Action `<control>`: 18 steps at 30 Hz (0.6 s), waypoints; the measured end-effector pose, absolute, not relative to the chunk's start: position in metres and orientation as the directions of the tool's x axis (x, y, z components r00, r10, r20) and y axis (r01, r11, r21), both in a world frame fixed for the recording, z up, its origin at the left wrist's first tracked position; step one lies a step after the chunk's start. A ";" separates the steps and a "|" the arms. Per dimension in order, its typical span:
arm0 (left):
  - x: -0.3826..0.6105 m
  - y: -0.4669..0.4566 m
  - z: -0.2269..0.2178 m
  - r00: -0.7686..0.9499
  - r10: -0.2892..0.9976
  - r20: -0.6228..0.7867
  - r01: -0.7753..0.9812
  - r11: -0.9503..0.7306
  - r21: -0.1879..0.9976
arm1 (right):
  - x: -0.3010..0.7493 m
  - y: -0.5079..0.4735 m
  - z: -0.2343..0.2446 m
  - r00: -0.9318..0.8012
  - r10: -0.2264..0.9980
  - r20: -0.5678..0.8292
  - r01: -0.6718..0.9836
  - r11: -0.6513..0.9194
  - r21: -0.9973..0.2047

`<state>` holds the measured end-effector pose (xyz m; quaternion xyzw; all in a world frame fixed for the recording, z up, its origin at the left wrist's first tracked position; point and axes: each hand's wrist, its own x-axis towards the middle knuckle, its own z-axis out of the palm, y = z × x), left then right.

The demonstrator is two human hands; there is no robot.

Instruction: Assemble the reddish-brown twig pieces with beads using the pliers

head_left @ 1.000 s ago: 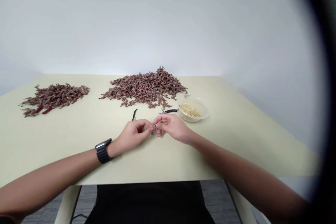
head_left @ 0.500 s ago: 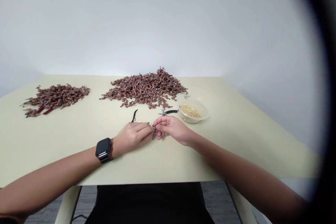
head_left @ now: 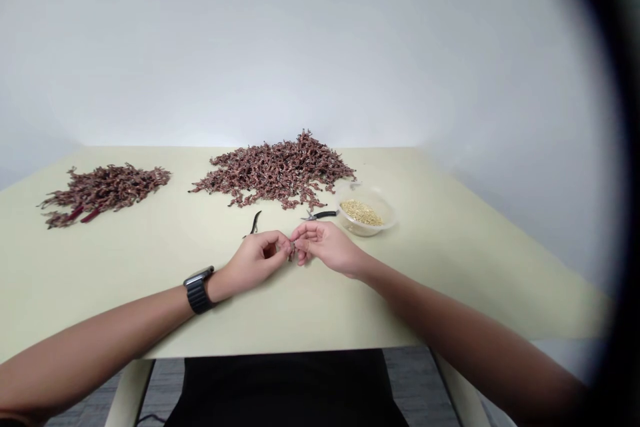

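My left hand (head_left: 257,258) and my right hand (head_left: 330,247) meet fingertip to fingertip over the front middle of the table. Between them they pinch a small reddish-brown knotted piece (head_left: 291,253), mostly covered by the fingers; it resembles the pieces in the piles. Just beyond my left hand lies a black curved tool handle (head_left: 256,221), its other part hidden behind that hand. Beyond my right hand are small black-handled pliers or snippers (head_left: 320,215). To their right stands a clear plastic bowl (head_left: 384,203) holding small gold-coloured bits (head_left: 361,213).
A large pile of reddish-brown knotted pieces (head_left: 280,170) spreads across the back middle of the pale yellow table (head_left: 450,247). A smaller pile (head_left: 113,188) lies at the left, with dark red tool handles (head_left: 91,215) sticking out of its front. A white wall (head_left: 250,47) rises behind.
My left hand has rolled over, so its thumb side now faces up and the watch has turned with the wrist. My right hand has stayed nearly still, still pinching.
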<state>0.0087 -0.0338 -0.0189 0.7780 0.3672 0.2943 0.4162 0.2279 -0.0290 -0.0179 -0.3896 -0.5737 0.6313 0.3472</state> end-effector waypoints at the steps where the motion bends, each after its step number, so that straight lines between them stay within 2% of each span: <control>1: 0.009 -0.034 -0.018 0.557 0.814 0.165 0.338 -0.404 0.850 | 0.228 -0.029 -0.018 -0.455 0.886 -0.093 0.006 -0.102 -0.995; 7: 0.007 -0.036 -0.012 0.582 0.784 0.215 0.408 -0.511 0.757 | 0.229 -0.027 -0.021 -0.468 0.878 -0.098 0.004 -0.108 -0.994; 18: 0.006 -0.030 -0.017 0.592 0.776 0.218 0.397 -0.517 0.758 | 0.242 -0.020 -0.022 -0.527 0.843 -0.104 0.058 -0.086 -0.995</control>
